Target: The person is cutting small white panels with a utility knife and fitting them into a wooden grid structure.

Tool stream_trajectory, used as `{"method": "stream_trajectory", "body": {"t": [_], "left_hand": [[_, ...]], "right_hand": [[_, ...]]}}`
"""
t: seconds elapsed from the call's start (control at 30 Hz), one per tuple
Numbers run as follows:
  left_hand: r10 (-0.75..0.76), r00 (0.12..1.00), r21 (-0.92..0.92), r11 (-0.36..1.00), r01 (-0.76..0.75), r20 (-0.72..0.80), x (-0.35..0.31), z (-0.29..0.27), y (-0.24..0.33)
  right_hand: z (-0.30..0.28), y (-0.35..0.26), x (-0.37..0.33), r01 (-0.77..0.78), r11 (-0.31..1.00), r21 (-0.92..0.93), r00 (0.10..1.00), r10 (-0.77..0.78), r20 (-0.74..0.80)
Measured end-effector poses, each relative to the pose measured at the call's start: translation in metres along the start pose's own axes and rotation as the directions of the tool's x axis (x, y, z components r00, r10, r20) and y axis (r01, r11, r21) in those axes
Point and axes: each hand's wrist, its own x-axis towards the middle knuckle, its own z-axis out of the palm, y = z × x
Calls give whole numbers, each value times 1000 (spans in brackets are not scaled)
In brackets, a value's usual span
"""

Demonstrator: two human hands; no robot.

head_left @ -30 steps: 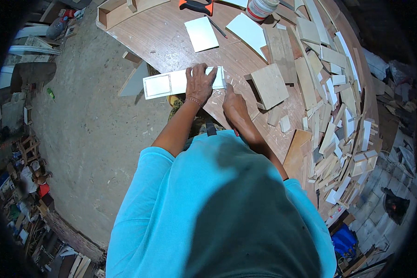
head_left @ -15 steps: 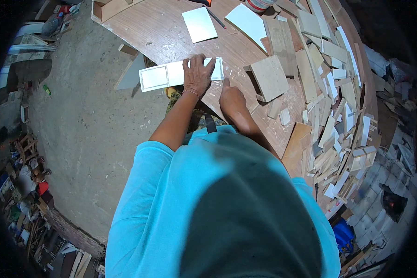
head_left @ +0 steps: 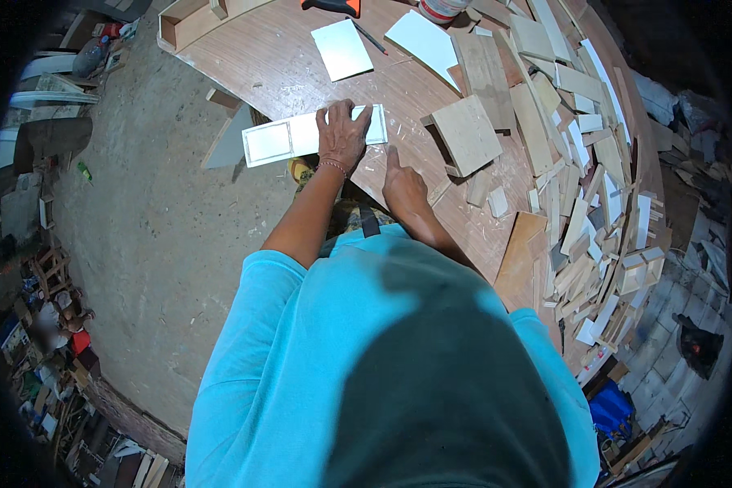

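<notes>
A long white panel (head_left: 305, 135) with lines along its borders and one across it lies at the table's near left edge, its left part jutting out past the edge. My left hand (head_left: 343, 140) presses over it right of the middle, fingers reaching to the far edge and thumb on the face. Close by the panel's right end, my right hand (head_left: 407, 191) has its index finger stretched out, with the other fingers curled. No object shows in it. The index fingertip is just below the panel's corner; I cannot tell if they touch.
The wooden table (head_left: 268, 65) bears a white square piece (head_left: 342, 50), a pencil (head_left: 370, 37), an orange-and-black tool handle (head_left: 331, 6) and a tub (head_left: 443, 8). A small wooden box (head_left: 464, 137) stands right of my hands. Wood offcuts (head_left: 577, 220) pile up along the right side.
The whole view has shifted slightly. My right hand sits a little nearer to me, its index finger still by the panel's right end. My left hand stays on the panel.
</notes>
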Motion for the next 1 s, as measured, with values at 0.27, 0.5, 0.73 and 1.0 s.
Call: {"method": "stream_trajectory", "body": {"t": [0.27,0.5,0.73,1.0], "left_hand": [[-18,998,-76,997,14,-54,1,5,-6],[-138,968,-495,838,228,212,39,-8,-45],[106,874,-134,990,-48,475,25,-38,-27],[-10,904,-221,969,115,427,15,-32,-28]], "right_hand": [[22,18,-1,53,998,-20,996,-55,-76],[11,27,4,48,999,19,998,-47,-51],[12,36,4,111,994,0,992,-111,-55],[14,41,0,196,979,-59,966,-203,-159]]}}
